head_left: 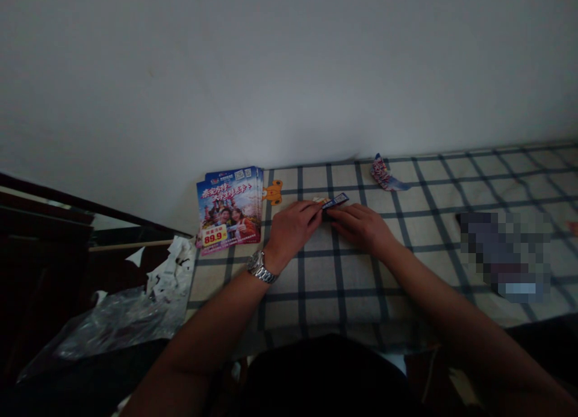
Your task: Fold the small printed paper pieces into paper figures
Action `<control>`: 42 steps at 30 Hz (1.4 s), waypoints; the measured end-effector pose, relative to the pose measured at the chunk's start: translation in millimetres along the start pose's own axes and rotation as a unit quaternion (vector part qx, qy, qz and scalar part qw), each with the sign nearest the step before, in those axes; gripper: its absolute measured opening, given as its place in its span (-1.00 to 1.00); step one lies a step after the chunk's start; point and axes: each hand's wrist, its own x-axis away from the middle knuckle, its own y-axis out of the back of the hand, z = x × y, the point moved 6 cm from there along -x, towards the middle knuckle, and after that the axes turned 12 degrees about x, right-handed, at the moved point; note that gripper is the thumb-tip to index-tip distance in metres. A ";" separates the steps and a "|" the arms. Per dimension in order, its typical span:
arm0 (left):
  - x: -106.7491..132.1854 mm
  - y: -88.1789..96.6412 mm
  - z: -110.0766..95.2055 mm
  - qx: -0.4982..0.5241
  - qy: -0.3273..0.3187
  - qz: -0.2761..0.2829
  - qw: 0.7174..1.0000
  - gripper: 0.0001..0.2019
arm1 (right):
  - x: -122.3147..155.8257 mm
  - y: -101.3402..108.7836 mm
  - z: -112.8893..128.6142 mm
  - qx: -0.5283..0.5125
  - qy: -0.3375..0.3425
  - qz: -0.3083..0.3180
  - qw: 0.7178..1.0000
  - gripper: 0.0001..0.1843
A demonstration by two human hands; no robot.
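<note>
My left hand and my right hand meet in the middle of a checked cloth, pinching a small printed blue-and-white strip of card between them. A dark part under the strip is partly hidden by my fingers, and a small cream-and-orange piece shows by my left fingertips. A stack of glossy colour flyers lies left of my left hand, with an orange cut-out shape beside it. A silver wristwatch sits on my left wrist.
A crumpled bundle of printed paper strips lies at the cloth's far edge against a white wall. A pixelated blurred patch covers something on the right. Clear plastic and torn white paper hang over the left edge.
</note>
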 end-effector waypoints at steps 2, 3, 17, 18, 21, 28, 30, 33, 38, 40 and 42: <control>0.3 -0.3 -0.7 -0.001 -0.004 -0.002 1.000 -0.79 | -0.5 -1.3 0.9 0.000 -0.002 0.006 1.000 -0.69; 0.5 -0.6 -1.2 -0.002 -0.007 -0.003 1.000 -0.79 | -0.8 -2.2 1.3 0.002 -0.005 0.011 1.000 -0.71; 2.9 0.1 -4.9 0.071 -0.008 -0.020 0.997 -0.80 | -2.5 -0.8 5.0 -0.016 -0.025 -0.009 1.000 -0.66; 2.9 0.4 -5.5 0.079 -0.006 -0.020 0.997 -0.80 | -2.1 -0.1 4.7 -0.018 -0.026 -0.012 0.999 -0.67; 3.0 1.2 -8.0 0.095 -0.005 -0.011 0.995 -0.82 | -0.7 2.2 4.2 -0.013 -0.020 -0.016 1.000 -0.69; 3.9 2.0 -10.4 0.078 -0.006 0.017 0.997 -0.83 | -0.7 8.8 7.7 0.000 0.016 -0.017 1.000 -0.70; 3.7 3.4 -9.4 0.082 0.002 0.014 0.997 -0.85 | -0.9 8.5 8.1 0.006 0.020 -0.019 1.000 -0.71; 2.5 7.4 -8.0 0.092 0.018 -0.002 0.996 -0.87 | -1.4 8.1 8.8 0.013 0.025 -0.024 0.999 -0.73; 0.2 15.8 -5.0 0.092 0.047 -0.030 0.994 -0.89 | -3.4 10.9 10.9 0.019 0.026 -0.031 0.999 -0.78; -0.2 18.3 -4.1 0.089 0.056 -0.036 0.994 -0.90 | -4.1 12.2 12.5 0.027 0.031 -0.033 0.999 -0.79; -0.4 19.4 -4.3 0.085 0.063 -0.033 0.994 -0.91 | -4.4 13.4 14.3 0.033 0.038 -0.038 0.998 -0.80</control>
